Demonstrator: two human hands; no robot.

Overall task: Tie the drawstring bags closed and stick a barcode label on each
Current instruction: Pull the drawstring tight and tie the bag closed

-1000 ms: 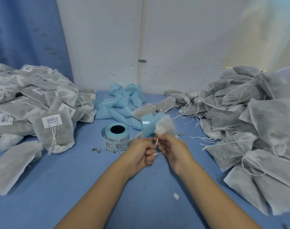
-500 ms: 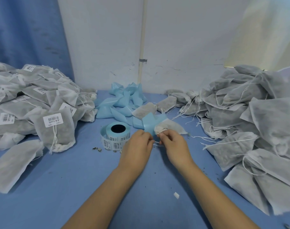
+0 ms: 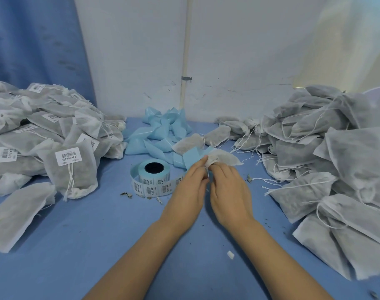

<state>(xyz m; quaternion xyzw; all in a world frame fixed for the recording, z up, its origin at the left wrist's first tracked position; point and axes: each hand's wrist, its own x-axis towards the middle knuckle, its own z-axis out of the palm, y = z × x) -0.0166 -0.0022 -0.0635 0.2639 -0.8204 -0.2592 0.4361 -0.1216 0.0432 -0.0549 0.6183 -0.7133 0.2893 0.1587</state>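
Note:
A small grey drawstring bag (image 3: 224, 158) lies on the blue table (image 3: 94, 230) just beyond my fingers, its gathered neck toward me. My left hand (image 3: 188, 189) and my right hand (image 3: 229, 191) meet at that neck, and their fingertips pinch the thin white drawstring (image 3: 207, 173). Left of my hands stands a roll of barcode labels (image 3: 151, 177) on light blue backing, its loose end running behind my left hand. A heap of labelled, tied bags (image 3: 39, 139) fills the left side. Unlabelled bags (image 3: 327, 161) with loose strings are piled on the right.
Crumpled light blue backing strips (image 3: 161, 135) lie at the back by the white wall. A flat bag (image 3: 16, 213) lies at the near left. Small crumbs (image 3: 126, 194) and a white scrap (image 3: 230, 254) dot the cloth.
The bag has gone from held upright above my hands to lying on the table. Both hands moved forward and down, still working the string at its neck.

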